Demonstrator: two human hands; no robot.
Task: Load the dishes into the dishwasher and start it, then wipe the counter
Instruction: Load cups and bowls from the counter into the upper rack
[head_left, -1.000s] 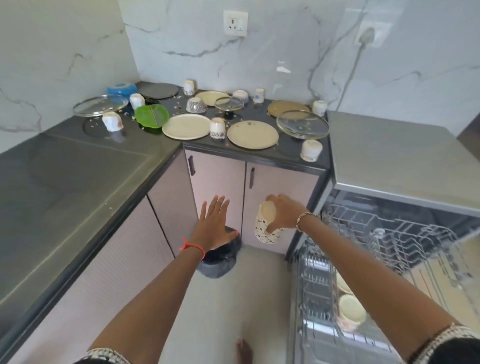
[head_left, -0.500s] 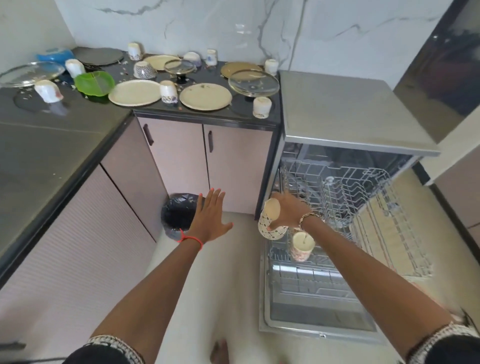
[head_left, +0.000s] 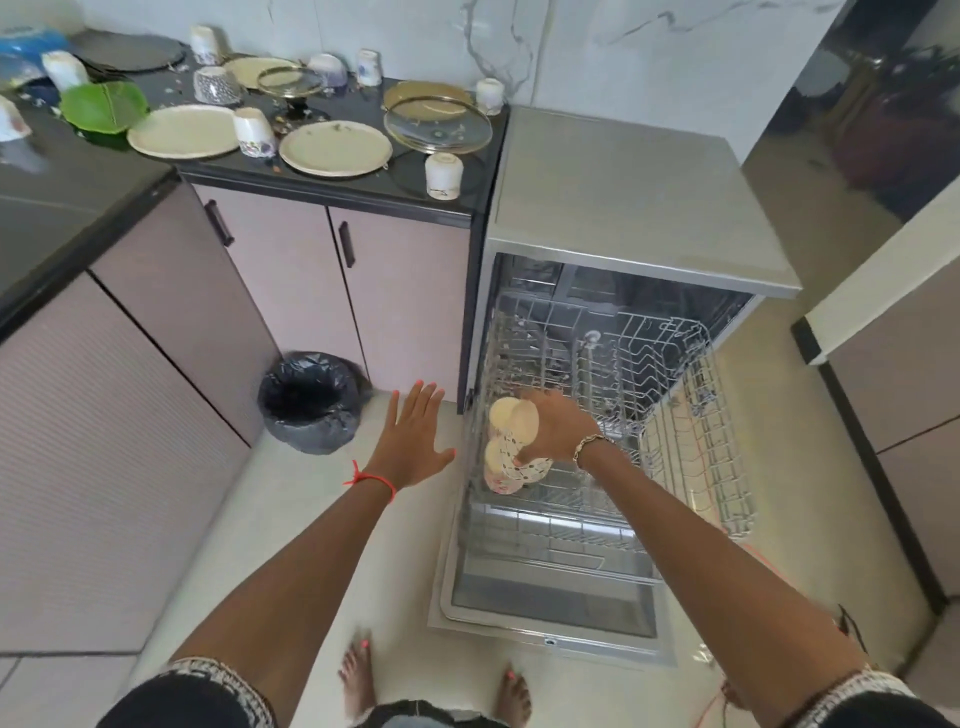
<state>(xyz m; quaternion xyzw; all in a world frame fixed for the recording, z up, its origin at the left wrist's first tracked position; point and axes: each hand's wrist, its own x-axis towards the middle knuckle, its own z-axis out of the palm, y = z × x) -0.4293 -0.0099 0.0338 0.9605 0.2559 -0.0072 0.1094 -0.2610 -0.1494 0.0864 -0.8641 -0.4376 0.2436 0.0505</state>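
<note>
Over the dishwasher rack (head_left: 675, 415), the right hand (head_left: 556, 428) grips a cup (head_left: 519, 418) mouth-down, likely so it drains; the left hand (head_left: 415, 436) is spread and empty.

Left of the dishwasher (head_left: 623, 197), the counter (head_left: 475, 156) carries plates (head_left: 335, 148), cups (head_left: 444, 174) and lids (head_left: 437, 130). The bin (head_left: 311, 400) stands on the floor (head_left: 291, 519), left of the dishwasher's door (head_left: 550, 608). In the dishwasher's rack (head_left: 685, 415), at its left side, 1 lower mug (head_left: 496, 470) stands with 1 upper mug (head_left: 514, 418) just above it.

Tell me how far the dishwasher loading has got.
Done: the dishwasher stands open, rack pulled out, with a first cup seated in it. In hand: the right hand holds a patterned cup right beside that one; the left hand is free. Left: plates, cups and lids on the crumb-strewn counter, then starting and wiping.
</note>
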